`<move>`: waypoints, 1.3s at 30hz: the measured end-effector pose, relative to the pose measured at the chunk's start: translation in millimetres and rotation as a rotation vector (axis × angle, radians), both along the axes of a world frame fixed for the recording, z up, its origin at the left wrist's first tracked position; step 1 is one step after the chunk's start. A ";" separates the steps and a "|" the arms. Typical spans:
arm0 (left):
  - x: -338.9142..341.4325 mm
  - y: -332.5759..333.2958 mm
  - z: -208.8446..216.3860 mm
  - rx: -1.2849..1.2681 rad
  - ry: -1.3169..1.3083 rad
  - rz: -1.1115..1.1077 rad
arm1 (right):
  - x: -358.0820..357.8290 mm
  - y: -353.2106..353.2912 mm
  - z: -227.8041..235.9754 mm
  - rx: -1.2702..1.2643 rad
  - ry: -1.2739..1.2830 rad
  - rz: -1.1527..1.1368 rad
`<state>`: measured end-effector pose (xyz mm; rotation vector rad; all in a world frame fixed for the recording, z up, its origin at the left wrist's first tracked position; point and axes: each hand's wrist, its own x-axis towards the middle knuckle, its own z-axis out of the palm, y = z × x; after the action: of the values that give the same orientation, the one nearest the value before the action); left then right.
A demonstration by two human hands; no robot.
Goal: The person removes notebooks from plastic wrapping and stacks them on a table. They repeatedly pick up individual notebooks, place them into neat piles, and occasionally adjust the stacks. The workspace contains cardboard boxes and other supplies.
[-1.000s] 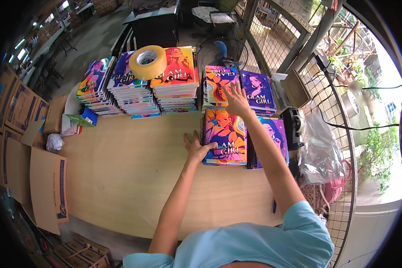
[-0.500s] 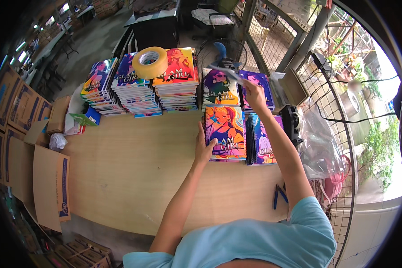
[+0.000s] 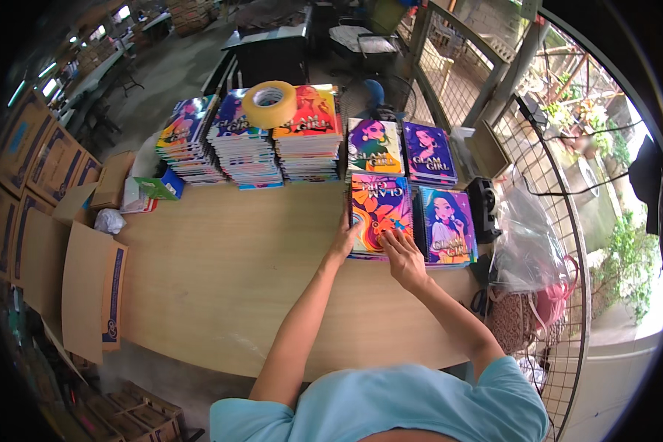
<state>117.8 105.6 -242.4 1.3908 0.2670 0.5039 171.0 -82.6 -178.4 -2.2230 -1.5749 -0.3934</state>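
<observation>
A spiral notebook [image 3: 381, 210] with an orange and purple cartoon cover tops the near-left stack of a group on the right half of the table; its picture faces upside down. Along that stack's left edge my left hand [image 3: 342, 241] rests with fingers stretched and the thumb over the cover. My right hand [image 3: 404, 259] lies on the cover's near part, fingers extended. Beside it stands a stack topped by a purple-pink notebook [image 3: 447, 225]. Behind are a white and green notebook [image 3: 374, 146] and a dark purple one [image 3: 429, 153], each on a stack.
Three taller notebook stacks [image 3: 308, 158] stand at the table's [image 3: 221, 272] far side, with a tape roll [image 3: 269, 103] on top. An open carton [image 3: 85, 295] is at the left. A black tape dispenser [image 3: 485, 210] and clear plastic bags [image 3: 527, 243] lie at the right, by the wire mesh.
My right hand has come back toward me from the far stacks, and the thin item it held is no longer in it. The near-left stack's top cover now faces upside down.
</observation>
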 end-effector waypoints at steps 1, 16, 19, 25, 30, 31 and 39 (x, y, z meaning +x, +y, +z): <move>-1.4 1.6 -1.3 -0.015 -0.005 0.010 | -4.1 4.5 7.8 0.012 -0.015 0.001; -54.3 116.4 112.1 1.307 0.358 0.484 | 28.0 391.6 112.0 0.027 0.003 -0.003; -15.5 135.3 119.3 1.488 0.481 0.466 | 61.1 395.7 106.3 0.060 0.205 -0.064; -23.2 154.5 120.6 1.502 0.598 0.474 | 43.9 273.4 151.3 0.889 0.525 0.075; -13.7 146.6 120.9 1.486 0.552 0.469 | 2.5 -8.6 172.7 0.269 0.606 -0.211; -10.8 144.0 120.0 1.492 0.538 0.474 | -17.9 -57.2 155.8 0.190 0.520 -0.273; 0.4 133.0 121.3 1.486 0.595 0.505 | -123.1 -213.1 -2.1 -0.010 0.455 -0.643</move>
<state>118.2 238.6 -121.1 2.9641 0.8364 0.7268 47.8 -295.7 -180.5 -2.5511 -0.6182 -0.0317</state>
